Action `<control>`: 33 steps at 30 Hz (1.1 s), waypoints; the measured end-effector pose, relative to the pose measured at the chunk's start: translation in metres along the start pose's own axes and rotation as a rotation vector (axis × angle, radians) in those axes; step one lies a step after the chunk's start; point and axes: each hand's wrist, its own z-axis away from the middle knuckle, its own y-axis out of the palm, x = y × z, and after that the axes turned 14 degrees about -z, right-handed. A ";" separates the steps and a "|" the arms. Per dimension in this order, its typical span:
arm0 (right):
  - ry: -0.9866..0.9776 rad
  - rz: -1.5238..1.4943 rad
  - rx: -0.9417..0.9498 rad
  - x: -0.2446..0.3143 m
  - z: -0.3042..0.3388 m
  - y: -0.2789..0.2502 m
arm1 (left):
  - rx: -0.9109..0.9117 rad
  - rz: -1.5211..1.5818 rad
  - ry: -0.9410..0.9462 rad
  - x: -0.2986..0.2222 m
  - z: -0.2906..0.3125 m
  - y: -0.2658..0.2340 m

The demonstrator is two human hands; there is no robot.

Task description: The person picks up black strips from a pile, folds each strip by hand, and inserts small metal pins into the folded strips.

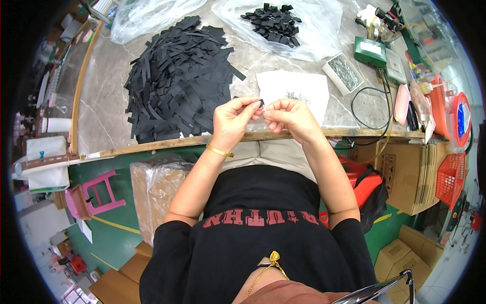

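Over the table's front edge, my left hand pinches a small black strip piece between thumb and fingertips. Close against it, my right hand is closed in a pinch too; what sits between its fingertips is too small to make out. Just beyond the hands lies a white sheet with small thin metal pieces scattered on it. Left of them is a large heap of flat black strips. An open white box holds many small metal pieces.
Small black folded pieces rest on a clear plastic bag at the back. To the right are a green box-shaped device, a looping black cable and an orange basket. A wooden strip edges the table.
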 end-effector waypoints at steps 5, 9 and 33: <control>0.007 -0.035 0.020 -0.001 0.000 0.001 | 0.044 -0.023 0.000 -0.002 -0.002 -0.006; 0.030 -0.046 0.034 -0.001 0.000 -0.003 | 0.060 0.014 -0.004 -0.002 -0.002 -0.006; 0.024 -0.091 0.034 -0.007 0.002 -0.002 | 0.134 0.055 -0.088 -0.002 -0.003 -0.013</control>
